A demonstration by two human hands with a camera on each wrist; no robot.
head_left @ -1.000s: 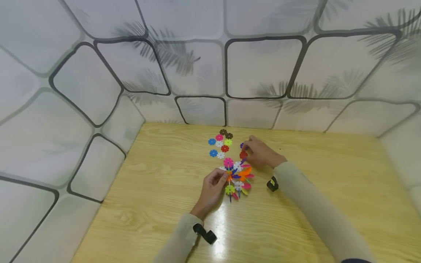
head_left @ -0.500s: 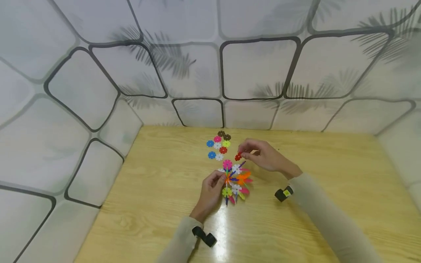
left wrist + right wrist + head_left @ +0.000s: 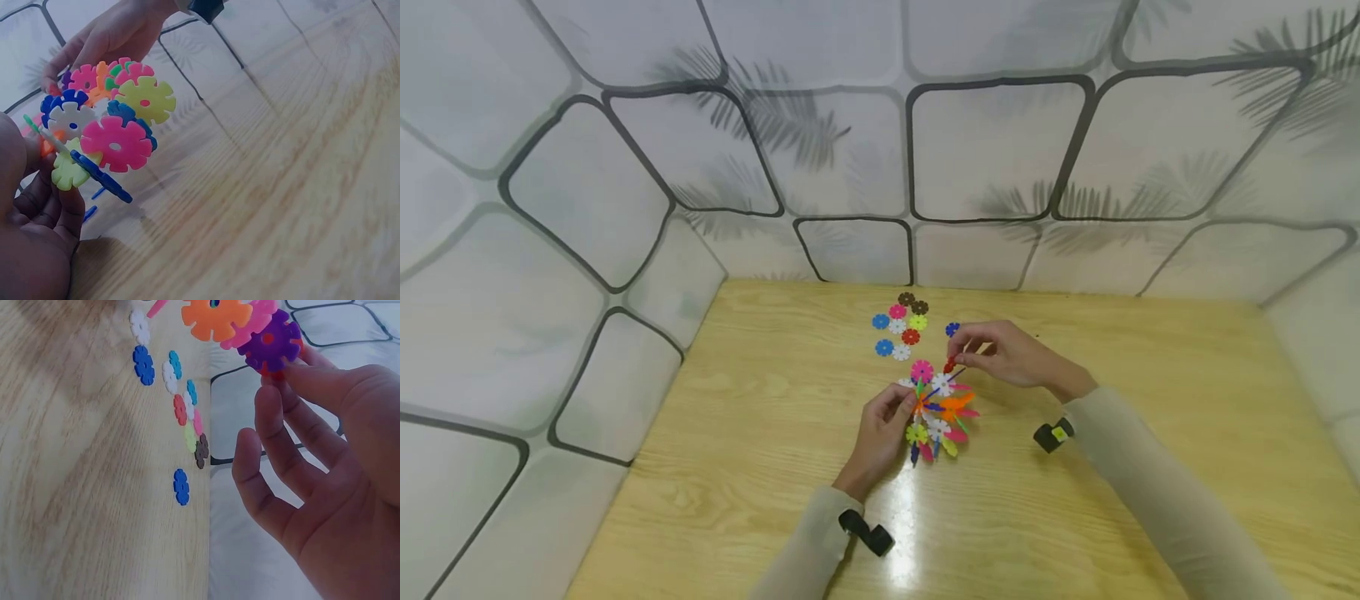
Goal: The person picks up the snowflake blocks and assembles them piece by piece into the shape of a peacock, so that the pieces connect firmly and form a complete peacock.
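My left hand (image 3: 882,429) pinches the left side of a many-coloured cluster of interlocked notched plastic discs (image 3: 956,403), held over the wooden table. At the upper right of that cluster, my right hand (image 3: 1015,357) pinches a red notched disc (image 3: 949,365) between thumb and fingertips. In the right wrist view the red disc is mostly hidden behind a purple disc (image 3: 272,342) of the cluster; whether their slots are joined I cannot tell. Pink, yellow, white and blue discs face the left wrist view, including a large pink disc (image 3: 116,144).
Loose discs in several colours lie flat beyond the cluster, among them a red one (image 3: 911,337) and a brown one (image 3: 920,307). A single dark blue disc (image 3: 952,329) lies just left of my right hand. The patterned wall (image 3: 850,250) meets the table's far edge.
My right hand has picked up the red disc from the table and brought it to the cluster's upper right, uncovering the dark blue disc. The left hand keeps its grip with little movement.
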